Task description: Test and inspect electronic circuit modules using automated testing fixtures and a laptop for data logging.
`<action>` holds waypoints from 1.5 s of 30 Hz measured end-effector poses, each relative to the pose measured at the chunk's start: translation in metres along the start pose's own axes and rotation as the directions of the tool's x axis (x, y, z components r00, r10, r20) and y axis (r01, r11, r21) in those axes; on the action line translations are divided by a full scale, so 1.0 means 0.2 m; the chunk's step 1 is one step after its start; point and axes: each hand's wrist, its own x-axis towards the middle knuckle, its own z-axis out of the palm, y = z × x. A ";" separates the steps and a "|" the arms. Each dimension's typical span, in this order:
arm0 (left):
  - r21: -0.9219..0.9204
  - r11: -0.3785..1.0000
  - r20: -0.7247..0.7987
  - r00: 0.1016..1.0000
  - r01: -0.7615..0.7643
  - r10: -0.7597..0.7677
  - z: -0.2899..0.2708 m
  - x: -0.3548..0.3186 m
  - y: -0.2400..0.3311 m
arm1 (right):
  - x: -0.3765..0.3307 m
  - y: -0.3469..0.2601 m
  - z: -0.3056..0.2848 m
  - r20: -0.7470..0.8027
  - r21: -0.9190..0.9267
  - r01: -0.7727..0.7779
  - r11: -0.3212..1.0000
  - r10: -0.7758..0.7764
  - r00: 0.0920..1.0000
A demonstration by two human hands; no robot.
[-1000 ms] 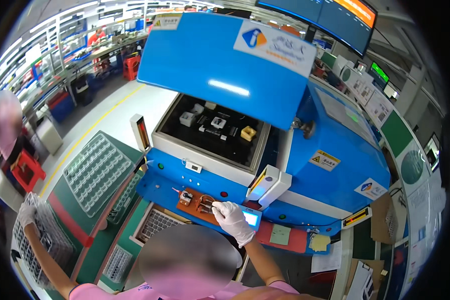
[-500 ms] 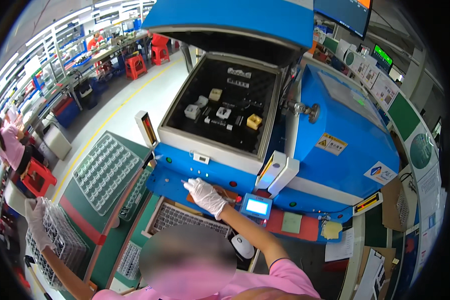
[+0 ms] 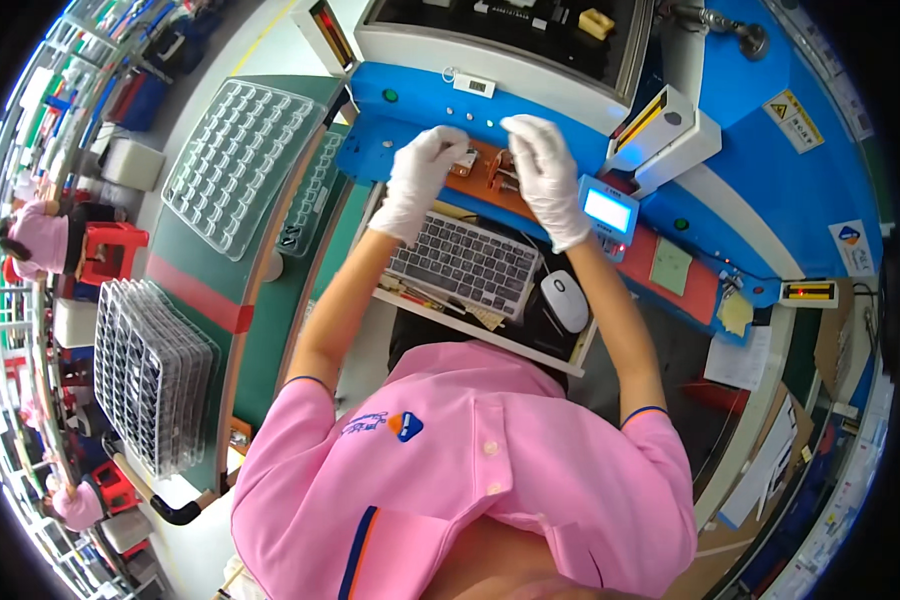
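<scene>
Both my hands wear white gloves and are held over the blue machine's front ledge [image 3: 370, 150]. My left hand [image 3: 420, 182] has its fingers curled together above a brown-orange plate [image 3: 485, 193]; a small silvery piece [image 3: 465, 162] shows right by its fingertips, and whether they grip it is unclear. On that plate, between my hands, stands a small copper-coloured fixture [image 3: 503, 172]. My right hand [image 3: 547, 178] is bent beside the fixture, thumb and fingers drawn together; what they hold, if anything, is hidden.
Below my hands lie a keyboard [image 3: 465, 262] and a white mouse [image 3: 564, 301]. At left are a clear compartment tray [image 3: 238, 165] and a stack of trays [image 3: 155, 375]. A small lit screen [image 3: 608, 210] sits right of my right hand, near white sensor posts [image 3: 660, 140].
My left hand has left the tray stack and come over the ledge. The right hand has shifted to the fixture's right side. The view has tilted down toward my body.
</scene>
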 end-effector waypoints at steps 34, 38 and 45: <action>0.493 0.690 0.094 0.821 -0.530 0.563 0.00 0.66 0.24 | 0.56 0.30 -0.05 -0.205 -0.016 -0.081 0.997 0.076 0.976; 0.476 0.694 -0.053 0.770 -0.540 0.636 0.20 1.36 0.20 | 1.07 0.65 0.02 -0.384 -0.005 -0.210 0.978 0.192 0.903; 0.464 0.670 0.276 0.813 -0.579 0.512 0.45 1.64 -0.02 | 1.12 1.18 0.09 -0.453 -0.209 -0.366 0.907 0.243 0.858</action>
